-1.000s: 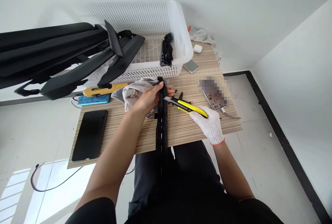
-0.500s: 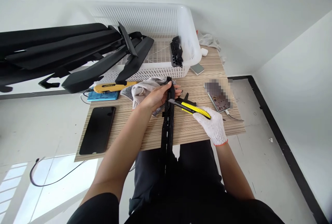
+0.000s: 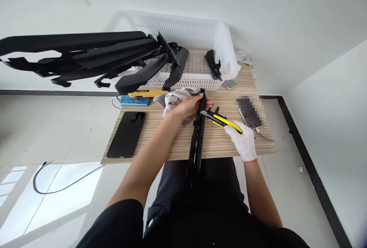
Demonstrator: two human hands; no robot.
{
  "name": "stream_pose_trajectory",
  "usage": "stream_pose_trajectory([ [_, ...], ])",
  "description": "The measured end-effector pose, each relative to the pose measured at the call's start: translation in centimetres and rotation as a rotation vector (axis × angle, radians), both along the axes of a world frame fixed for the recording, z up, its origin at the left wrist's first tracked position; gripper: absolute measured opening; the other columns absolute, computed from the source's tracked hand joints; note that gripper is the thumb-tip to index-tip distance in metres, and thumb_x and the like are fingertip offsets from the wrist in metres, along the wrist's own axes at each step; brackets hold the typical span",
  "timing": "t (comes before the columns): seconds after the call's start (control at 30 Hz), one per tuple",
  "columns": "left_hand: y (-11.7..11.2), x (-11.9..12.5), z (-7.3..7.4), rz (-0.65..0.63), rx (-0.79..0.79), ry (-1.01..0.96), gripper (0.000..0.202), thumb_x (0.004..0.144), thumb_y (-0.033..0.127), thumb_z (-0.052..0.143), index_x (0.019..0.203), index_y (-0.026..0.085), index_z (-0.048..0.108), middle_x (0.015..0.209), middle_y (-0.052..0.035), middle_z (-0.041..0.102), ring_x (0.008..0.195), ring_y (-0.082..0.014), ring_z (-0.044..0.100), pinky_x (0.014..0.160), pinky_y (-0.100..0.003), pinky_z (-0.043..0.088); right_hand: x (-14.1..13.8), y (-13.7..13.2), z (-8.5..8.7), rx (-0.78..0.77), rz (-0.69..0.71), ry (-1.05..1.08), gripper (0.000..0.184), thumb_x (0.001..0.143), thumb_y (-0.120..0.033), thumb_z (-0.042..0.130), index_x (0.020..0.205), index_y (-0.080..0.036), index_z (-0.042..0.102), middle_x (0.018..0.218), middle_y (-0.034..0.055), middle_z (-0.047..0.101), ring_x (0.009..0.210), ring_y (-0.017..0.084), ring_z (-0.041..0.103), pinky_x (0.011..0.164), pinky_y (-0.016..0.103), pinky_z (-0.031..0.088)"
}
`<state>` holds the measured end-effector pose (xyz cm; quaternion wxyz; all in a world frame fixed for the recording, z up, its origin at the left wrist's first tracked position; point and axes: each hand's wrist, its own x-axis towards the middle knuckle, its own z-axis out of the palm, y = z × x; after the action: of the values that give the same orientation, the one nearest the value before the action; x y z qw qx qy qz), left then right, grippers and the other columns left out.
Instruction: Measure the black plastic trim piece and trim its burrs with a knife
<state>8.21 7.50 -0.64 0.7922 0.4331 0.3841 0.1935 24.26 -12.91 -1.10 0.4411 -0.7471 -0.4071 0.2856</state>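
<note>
Evidently to steady it, the bare left hand (image 3: 189, 107) grips the black strip (image 3: 197, 135) near its far end, across the near edge of the table (image 3: 218, 146), while the gloved right hand (image 3: 243, 137) grasps a yellow knife (image 3: 228, 122), presumably angled left for blade access.

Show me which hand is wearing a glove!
The right hand, holding the yellow-and-black knife. It wears a white glove with an orange edge; the left hand, holding the long black part, is bare.
</note>
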Motion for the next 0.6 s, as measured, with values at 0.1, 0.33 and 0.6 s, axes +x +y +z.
stream_pose_trajectory([
  [0.1,0.1,0.0,-0.2,-0.037,0.180,0.106,0.036,0.105,0.035,0.039,0.104,0.021,0.071,0.098,-0.0073,0.079,0.108,-0.0256,0.075,0.100,-0.042,0.060,0.1,0.1,-0.1,-0.016,0.039,-0.007,0.043,0.082,-0.054,0.074,0.107,-0.020,0.079,0.085,0.0035,0.076,0.075,0.020,0.067,0.074,0.033,0.054],
  [0.33,-2.7,-0.2,2.7,0.067,0.999,0.619,0.041,0.100,0.029,0.043,0.133,0.012,0.061,0.137,-0.0175,0.065,0.140,-0.0340,0.053,0.122,-0.051,0.036,-0.3,0.5,-0.6,-0.009,0.030,-0.174,0.039,0.082,-0.057,0.074,0.106,-0.027,0.080,0.102,0.0018,0.080,0.094,0.024,0.072,0.089,0.037,0.054],
  [0.6,-7.7,13.5,5.1,-0.817,1.250,0.632,0.118,0.080,0.078,0.061,0.167,0.024,0.002,0.175,-0.0146,0.000,0.159,-0.0451,-0.014,0.126,-0.067,0.008,-0.3,0.9,-1.0,-0.050,0.083,-0.305,0.039,0.086,-0.053,0.069,0.113,-0.026,0.078,0.109,0.0050,0.080,0.109,0.031,0.072,0.093,0.041,0.055],
])
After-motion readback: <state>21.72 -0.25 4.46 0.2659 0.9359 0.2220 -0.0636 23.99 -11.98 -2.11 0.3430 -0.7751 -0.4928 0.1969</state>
